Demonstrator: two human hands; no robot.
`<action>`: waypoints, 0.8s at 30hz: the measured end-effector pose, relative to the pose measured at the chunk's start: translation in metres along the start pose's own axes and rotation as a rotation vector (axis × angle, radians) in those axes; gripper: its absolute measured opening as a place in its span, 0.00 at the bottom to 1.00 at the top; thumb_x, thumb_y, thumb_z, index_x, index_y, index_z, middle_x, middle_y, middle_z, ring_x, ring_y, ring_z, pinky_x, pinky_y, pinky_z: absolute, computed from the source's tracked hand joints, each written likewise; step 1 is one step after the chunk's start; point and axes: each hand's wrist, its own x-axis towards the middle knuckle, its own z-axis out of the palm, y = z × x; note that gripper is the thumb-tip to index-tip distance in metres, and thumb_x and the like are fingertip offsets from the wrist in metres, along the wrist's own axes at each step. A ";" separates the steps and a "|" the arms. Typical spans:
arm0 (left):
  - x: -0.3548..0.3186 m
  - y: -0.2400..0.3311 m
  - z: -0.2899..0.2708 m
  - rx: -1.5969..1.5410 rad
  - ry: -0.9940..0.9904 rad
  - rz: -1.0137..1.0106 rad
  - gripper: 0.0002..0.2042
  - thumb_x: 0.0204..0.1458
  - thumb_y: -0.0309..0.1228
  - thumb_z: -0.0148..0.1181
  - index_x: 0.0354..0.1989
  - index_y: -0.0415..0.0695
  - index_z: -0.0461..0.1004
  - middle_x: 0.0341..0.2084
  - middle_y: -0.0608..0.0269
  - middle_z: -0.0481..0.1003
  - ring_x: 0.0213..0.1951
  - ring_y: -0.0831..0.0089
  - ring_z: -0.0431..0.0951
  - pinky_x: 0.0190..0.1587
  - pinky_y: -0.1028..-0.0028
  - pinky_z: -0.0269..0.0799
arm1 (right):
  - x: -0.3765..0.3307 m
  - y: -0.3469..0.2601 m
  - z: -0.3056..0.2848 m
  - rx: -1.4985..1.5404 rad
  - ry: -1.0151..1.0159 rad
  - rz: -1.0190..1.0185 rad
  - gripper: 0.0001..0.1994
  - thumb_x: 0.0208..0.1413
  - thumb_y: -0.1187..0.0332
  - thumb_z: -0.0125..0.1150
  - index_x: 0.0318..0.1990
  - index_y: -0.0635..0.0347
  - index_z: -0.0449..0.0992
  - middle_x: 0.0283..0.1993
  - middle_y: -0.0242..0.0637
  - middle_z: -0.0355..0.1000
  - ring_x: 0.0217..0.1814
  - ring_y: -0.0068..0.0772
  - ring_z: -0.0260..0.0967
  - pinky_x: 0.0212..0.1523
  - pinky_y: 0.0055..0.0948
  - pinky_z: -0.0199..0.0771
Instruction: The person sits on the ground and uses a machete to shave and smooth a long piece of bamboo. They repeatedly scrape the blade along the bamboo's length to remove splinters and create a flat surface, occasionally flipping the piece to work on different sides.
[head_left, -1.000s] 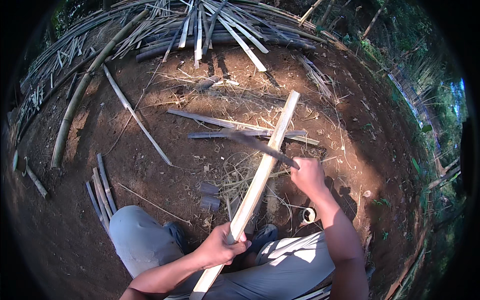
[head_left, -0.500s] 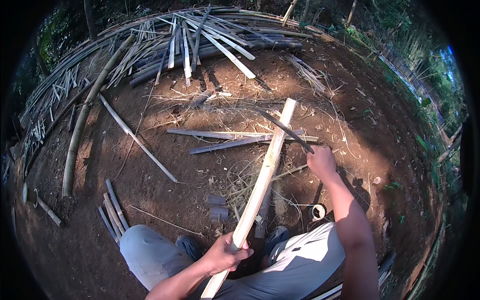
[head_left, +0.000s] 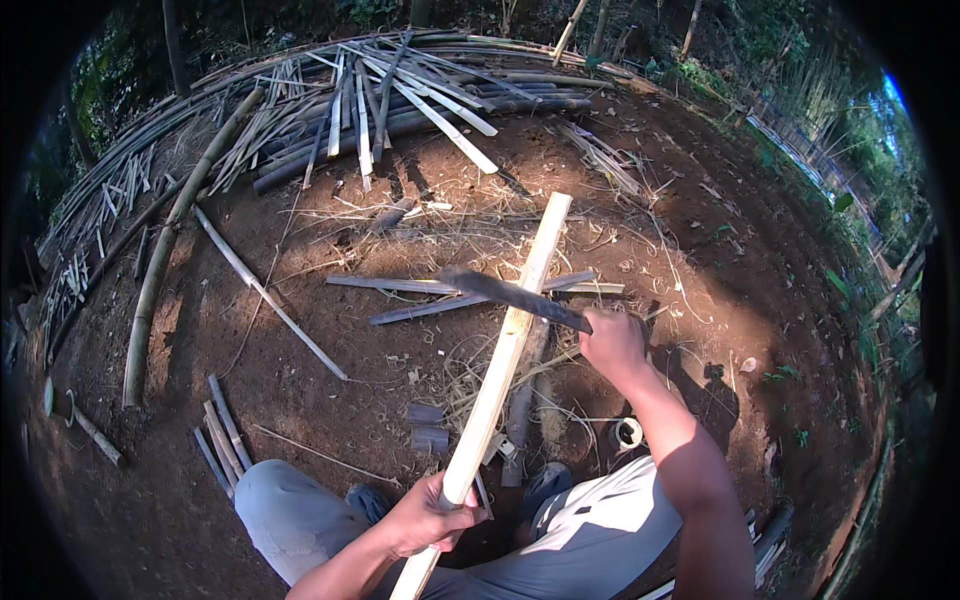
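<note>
A long pale split-bamboo slat [head_left: 498, 370] slants up and away from my lap. My left hand [head_left: 430, 517] is closed around its near part, low between my knees. In my right hand [head_left: 614, 345], wrapped round the handle, is a dark machete [head_left: 500, 291]. Its blade points left and crosses the slat's upper half; whether the edge touches the slat I cannot tell. Beyond and below the blade, dark bamboo strips [head_left: 415, 312] lie crossed on the ground. Under the slat are thin curled shavings [head_left: 465, 385] and a short dark log [head_left: 521, 420].
A large heap of bamboo poles and split strips [head_left: 420, 120] spreads across the far side. One thick pole [head_left: 160, 300] lies at left, with a thinner stick [head_left: 270, 295] beside it. A pale bamboo ring [head_left: 628, 433] sits near my right knee. Short strips [head_left: 228, 430] lie by my left knee.
The machete has swung down and toward me along the slat, its blade now blurred and lying more level. My left hand keeps its hold, and the slat's far end has shifted slightly left.
</note>
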 end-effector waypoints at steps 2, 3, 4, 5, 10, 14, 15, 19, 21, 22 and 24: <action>-0.005 0.004 0.004 -0.025 -0.039 -0.004 0.11 0.51 0.16 0.63 0.33 0.42 0.67 0.15 0.67 0.67 0.10 0.82 0.64 0.11 0.79 0.55 | 0.023 0.029 0.003 -0.012 0.051 0.259 0.06 0.50 0.69 0.61 0.32 0.60 0.81 0.30 0.53 0.77 0.35 0.55 0.77 0.38 0.49 0.77; -0.011 0.000 0.005 -0.051 -0.066 -0.029 0.11 0.51 0.16 0.63 0.33 0.42 0.67 0.15 0.67 0.67 0.10 0.82 0.64 0.11 0.79 0.55 | 0.019 0.054 0.011 -0.028 0.052 0.402 0.06 0.49 0.69 0.62 0.33 0.61 0.81 0.31 0.53 0.77 0.35 0.55 0.77 0.39 0.48 0.77; -0.010 -0.002 0.002 0.027 -0.111 -0.029 0.10 0.52 0.18 0.64 0.32 0.43 0.68 0.15 0.69 0.68 0.12 0.83 0.66 0.13 0.80 0.57 | 0.011 0.109 0.030 -0.153 0.010 0.450 0.06 0.48 0.70 0.60 0.31 0.59 0.81 0.30 0.54 0.76 0.35 0.57 0.77 0.39 0.48 0.77; -0.006 -0.007 0.003 0.331 -0.110 0.029 0.09 0.52 0.21 0.66 0.32 0.44 0.69 0.16 0.71 0.68 0.14 0.83 0.68 0.16 0.81 0.59 | 0.008 0.161 0.036 -0.293 -0.018 0.493 0.05 0.47 0.71 0.58 0.29 0.58 0.81 0.30 0.56 0.76 0.35 0.59 0.76 0.39 0.49 0.76; -0.003 0.013 0.009 0.141 0.011 0.101 0.09 0.56 0.26 0.64 0.33 0.46 0.67 0.19 0.73 0.66 0.16 0.84 0.64 0.17 0.79 0.59 | -0.018 0.130 0.032 0.016 0.051 0.654 0.06 0.45 0.69 0.62 0.25 0.63 0.79 0.26 0.54 0.76 0.32 0.54 0.77 0.34 0.42 0.75; 0.014 0.019 0.006 -0.006 0.044 0.055 0.09 0.58 0.28 0.61 0.32 0.47 0.64 0.15 0.74 0.63 0.14 0.85 0.61 0.16 0.79 0.57 | -0.005 0.077 0.002 0.354 0.018 0.612 0.11 0.43 0.69 0.65 0.18 0.62 0.70 0.18 0.46 0.70 0.23 0.45 0.73 0.28 0.38 0.70; 0.016 0.020 0.008 -0.020 0.044 0.027 0.10 0.58 0.29 0.61 0.32 0.48 0.64 0.15 0.74 0.62 0.14 0.85 0.61 0.16 0.79 0.56 | -0.004 0.071 0.001 0.395 0.049 0.579 0.13 0.43 0.69 0.65 0.17 0.62 0.67 0.17 0.44 0.68 0.22 0.43 0.71 0.28 0.38 0.69; 0.028 0.014 0.016 -0.059 0.092 0.026 0.13 0.62 0.37 0.58 0.31 0.47 0.62 0.15 0.75 0.57 0.14 0.84 0.56 0.14 0.77 0.53 | -0.004 0.032 -0.007 0.422 0.125 0.337 0.14 0.45 0.71 0.63 0.17 0.61 0.62 0.16 0.45 0.66 0.21 0.46 0.70 0.27 0.42 0.67; 0.033 0.015 0.019 -0.013 0.124 0.007 0.17 0.65 0.45 0.52 0.29 0.48 0.61 0.15 0.75 0.55 0.14 0.83 0.54 0.14 0.78 0.53 | -0.008 0.010 -0.011 0.348 0.069 0.144 0.12 0.46 0.71 0.62 0.19 0.61 0.65 0.18 0.48 0.69 0.24 0.51 0.72 0.28 0.44 0.69; 0.034 0.011 0.014 -0.032 0.123 0.002 0.18 0.65 0.46 0.50 0.28 0.48 0.61 0.15 0.74 0.54 0.14 0.83 0.54 0.14 0.78 0.53 | -0.010 -0.014 -0.015 0.319 0.007 0.025 0.09 0.46 0.72 0.62 0.21 0.61 0.67 0.20 0.49 0.70 0.26 0.53 0.73 0.29 0.46 0.71; 0.038 0.012 0.015 -0.017 0.072 0.013 0.20 0.66 0.49 0.46 0.26 0.49 0.59 0.14 0.74 0.53 0.13 0.82 0.53 0.14 0.78 0.53 | -0.019 -0.045 -0.024 0.202 -0.114 -0.157 0.05 0.43 0.74 0.62 0.25 0.60 0.70 0.24 0.48 0.73 0.29 0.54 0.75 0.31 0.47 0.74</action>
